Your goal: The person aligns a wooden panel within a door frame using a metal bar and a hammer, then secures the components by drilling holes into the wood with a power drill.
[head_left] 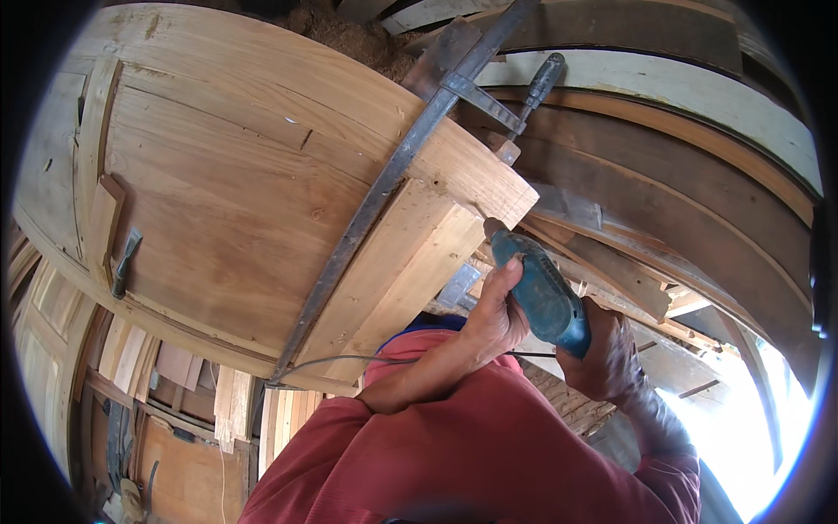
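Observation:
A teal power drill (546,297) points up and left at the corner of a wooden panel door (262,227). Its thin bit meets the wood near the end of the frame; I cannot tell how deep it sits. My right hand (601,354) is wrapped round the drill's rear handle. Against the side of the drill's body, my left hand (499,314) steadies it, thumb lying along the casing and the other fingers partly hidden. A long steel bar clamp (375,196) crosses the door just left of the drill, its screw handle (546,80) beyond the far edge.
A chisel (127,262) and a short wood block (106,218) lie at the door's left. Long boards (663,166) are stacked beyond the right end. Wood shavings (349,39) are heaped at the back. A dark cord (349,358) runs past my left forearm. Offcuts (236,406) stand below the door.

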Motion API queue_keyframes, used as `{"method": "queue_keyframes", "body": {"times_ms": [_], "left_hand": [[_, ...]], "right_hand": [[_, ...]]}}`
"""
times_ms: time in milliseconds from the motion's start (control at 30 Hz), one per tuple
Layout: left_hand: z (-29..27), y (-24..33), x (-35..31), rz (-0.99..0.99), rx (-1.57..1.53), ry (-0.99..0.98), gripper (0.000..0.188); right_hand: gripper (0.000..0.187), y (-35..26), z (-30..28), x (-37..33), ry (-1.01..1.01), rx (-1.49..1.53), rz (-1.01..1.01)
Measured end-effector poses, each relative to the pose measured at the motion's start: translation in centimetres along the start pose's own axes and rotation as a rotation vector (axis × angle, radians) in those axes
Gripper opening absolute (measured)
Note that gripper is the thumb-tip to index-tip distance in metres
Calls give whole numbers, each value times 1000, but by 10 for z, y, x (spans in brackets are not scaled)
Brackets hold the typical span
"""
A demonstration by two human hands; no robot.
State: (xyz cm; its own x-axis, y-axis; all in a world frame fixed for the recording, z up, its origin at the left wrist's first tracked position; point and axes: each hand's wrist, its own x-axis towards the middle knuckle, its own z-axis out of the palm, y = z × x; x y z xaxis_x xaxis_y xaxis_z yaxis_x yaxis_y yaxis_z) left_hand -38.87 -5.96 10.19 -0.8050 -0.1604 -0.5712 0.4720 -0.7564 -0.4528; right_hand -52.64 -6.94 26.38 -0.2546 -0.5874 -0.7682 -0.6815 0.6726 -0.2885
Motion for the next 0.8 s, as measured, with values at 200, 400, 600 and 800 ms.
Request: {"method": "queue_keyframes", "body": {"times_ms": [200, 400, 600, 800], "left_hand": [[-6, 1, 0, 0, 11, -37, 54], [-8, 2, -1, -7, -6, -37, 56], [-3, 7, 1, -14, -45, -38, 55], [25, 16, 7, -60, -124, 144, 47]], "right_hand": [[69, -2, -3, 4, -206, 47, 158], [63, -2, -1, 6, -179, 39, 127], [40, 2, 1, 10, -139, -90, 41], [41, 4, 7, 14, -166, -73, 122]]}}
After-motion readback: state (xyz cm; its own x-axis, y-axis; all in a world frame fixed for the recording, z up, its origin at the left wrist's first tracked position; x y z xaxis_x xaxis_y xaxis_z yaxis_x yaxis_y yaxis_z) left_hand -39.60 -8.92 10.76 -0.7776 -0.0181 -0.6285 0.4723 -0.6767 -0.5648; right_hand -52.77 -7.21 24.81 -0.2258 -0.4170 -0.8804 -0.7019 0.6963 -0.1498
